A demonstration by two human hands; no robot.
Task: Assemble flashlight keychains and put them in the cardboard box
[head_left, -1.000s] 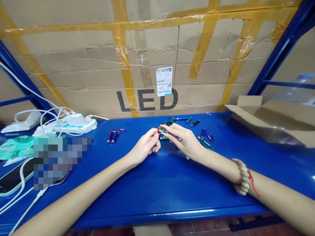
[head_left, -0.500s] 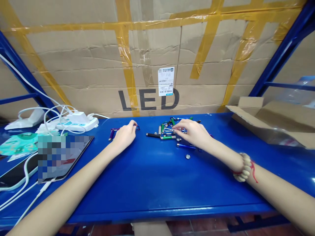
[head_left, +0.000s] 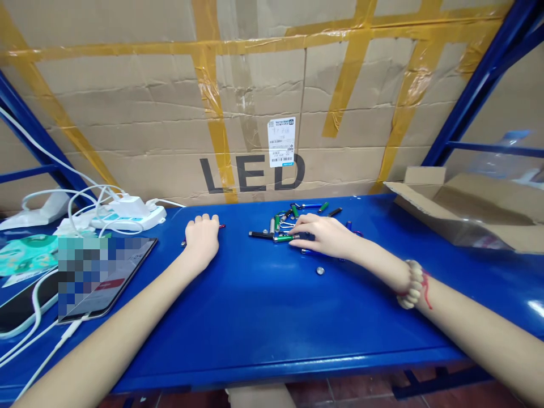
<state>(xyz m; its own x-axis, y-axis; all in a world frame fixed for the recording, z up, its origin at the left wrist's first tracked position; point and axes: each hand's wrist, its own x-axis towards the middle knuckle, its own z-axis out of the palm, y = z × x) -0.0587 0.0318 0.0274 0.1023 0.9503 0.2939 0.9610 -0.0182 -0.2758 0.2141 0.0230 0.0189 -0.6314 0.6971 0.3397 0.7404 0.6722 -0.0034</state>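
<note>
My left hand (head_left: pixel 201 242) is curled closed just above the blue table, knuckles up. A small red piece (head_left: pixel 221 226) shows at its right side, and a dark bit of something (head_left: pixel 183 243) at its left; whatever the fingers hold is hidden. My right hand (head_left: pixel 327 233) reaches into a pile of small metal tubes, thumb and fingers curled together around something dark that I cannot make out. Beside its fingertips lie a green tube (head_left: pixel 284 238) and a black tube (head_left: pixel 260 234). Silver carabiner (head_left: pixel 287 225) and blue tube (head_left: pixel 311 205) lie farther back. A round silver cap (head_left: pixel 320 271) sits nearer me.
Behind the table (head_left: pixel 238 328) stands a large taped cardboard box (head_left: pixel 161 124) marked LED. An open carton (head_left: pixel 488 226) is at right. At left are a tablet (head_left: pixel 123 283), a phone (head_left: pixel 25 306), a power strip (head_left: pixel 148 218) and white cables.
My left hand has drawn back to the left, its fingers turning down out of sight. My right hand has shifted slightly nearer, over the front of the pile. The view has tilted a little.
</note>
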